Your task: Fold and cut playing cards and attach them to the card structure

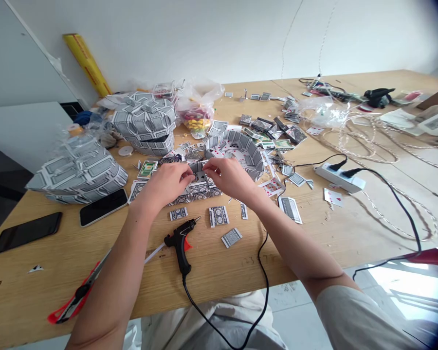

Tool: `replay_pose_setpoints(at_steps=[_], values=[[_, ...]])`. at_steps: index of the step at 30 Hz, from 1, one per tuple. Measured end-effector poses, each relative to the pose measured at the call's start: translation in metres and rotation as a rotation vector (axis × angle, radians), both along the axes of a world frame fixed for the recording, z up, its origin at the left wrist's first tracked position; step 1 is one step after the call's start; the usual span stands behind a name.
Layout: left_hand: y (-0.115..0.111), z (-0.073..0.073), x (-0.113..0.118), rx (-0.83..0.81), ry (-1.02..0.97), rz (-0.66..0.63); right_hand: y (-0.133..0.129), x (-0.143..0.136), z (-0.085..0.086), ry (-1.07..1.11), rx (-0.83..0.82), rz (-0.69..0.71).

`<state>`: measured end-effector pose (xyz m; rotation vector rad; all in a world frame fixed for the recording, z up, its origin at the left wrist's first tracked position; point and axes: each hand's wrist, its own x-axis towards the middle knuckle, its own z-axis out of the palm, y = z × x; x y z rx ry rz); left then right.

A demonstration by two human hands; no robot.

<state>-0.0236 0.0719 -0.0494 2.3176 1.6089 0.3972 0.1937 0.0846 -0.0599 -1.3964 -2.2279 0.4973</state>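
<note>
My left hand (170, 181) and my right hand (228, 176) meet over a small box built of folded playing cards (199, 190) at the middle of the table. Both hands have their fingers bent at its upper edge; whatever the fingertips pinch is too small to make out. Just behind my right hand stands a larger open card tray (250, 153) with red-pip cards on its floor. In front of the box lie folded card pieces (219, 216) and a black glue gun (182, 245), its nozzle pointing up and right.
Two card-built boxes (83, 170) (144, 119) stand at the left, near two phones (104, 207). A red cutter (81, 291) lies by my left forearm. A white power strip (339, 178) with black cables is at the right, among coiled cords.
</note>
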Motion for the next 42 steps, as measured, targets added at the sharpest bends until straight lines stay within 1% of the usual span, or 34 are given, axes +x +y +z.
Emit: replay_pose_setpoints(at_steps=[4,7,11,14,17,19,22,23,25,27,28,29,31,32,34,36,37,38,39,40,42], values=[[0.003,-0.009,-0.001,-0.037,0.029,-0.042,0.001,-0.001,-0.003,-0.01,-0.009,-0.01],[0.005,-0.014,-0.001,-0.082,0.049,-0.049,0.001,-0.001,-0.003,0.008,-0.012,-0.005],[0.003,-0.011,0.002,-0.097,0.053,-0.029,0.0,0.0,-0.002,0.026,-0.022,-0.016],[-0.001,-0.004,0.006,-0.057,0.079,0.015,0.001,0.001,-0.003,0.033,-0.015,-0.02],[-0.003,0.0,0.009,-0.005,0.096,0.037,0.001,0.002,-0.005,0.098,0.087,0.024],[-0.003,0.0,0.009,0.042,0.056,0.0,0.002,0.002,-0.005,0.132,0.111,0.023],[-0.001,-0.005,0.007,0.143,-0.012,-0.09,0.001,0.001,-0.006,0.158,0.047,-0.01],[0.0,-0.006,0.007,0.158,-0.02,-0.094,0.001,0.0,-0.006,0.171,0.051,-0.007],[0.0,-0.007,0.008,0.148,-0.017,-0.044,0.0,0.0,-0.006,0.189,0.107,0.013],[-0.004,-0.004,0.009,0.159,-0.019,0.033,-0.001,-0.001,-0.006,0.191,0.135,0.017],[-0.007,0.0,0.01,0.187,-0.034,0.059,-0.002,-0.001,-0.005,0.19,0.121,0.011],[-0.011,0.005,0.01,0.23,-0.064,0.071,-0.004,-0.002,-0.004,0.187,0.095,0.003],[-0.021,0.021,0.009,0.323,-0.171,0.067,-0.006,-0.003,-0.001,0.188,0.055,-0.007],[-0.027,0.03,0.007,0.361,-0.231,0.071,-0.008,-0.003,0.0,0.195,0.054,-0.004],[-0.036,0.049,-0.001,0.408,-0.308,0.129,-0.01,-0.003,0.002,0.223,0.074,0.007],[-0.042,0.063,-0.016,0.399,-0.281,0.201,-0.012,-0.004,0.004,0.254,0.093,0.018],[-0.043,0.066,-0.026,0.376,-0.219,0.239,-0.013,-0.003,0.005,0.262,0.099,0.025],[-0.043,0.065,-0.037,0.351,-0.136,0.279,-0.014,-0.003,0.006,0.265,0.103,0.034],[-0.042,0.062,-0.048,0.317,-0.034,0.325,-0.015,-0.003,0.007,0.267,0.108,0.042],[-0.041,0.054,-0.059,0.238,0.081,0.344,-0.017,-0.003,0.009,0.271,0.113,0.052],[-0.039,0.032,-0.078,0.052,0.293,0.395,-0.021,-0.002,0.014,0.283,0.123,0.065]])
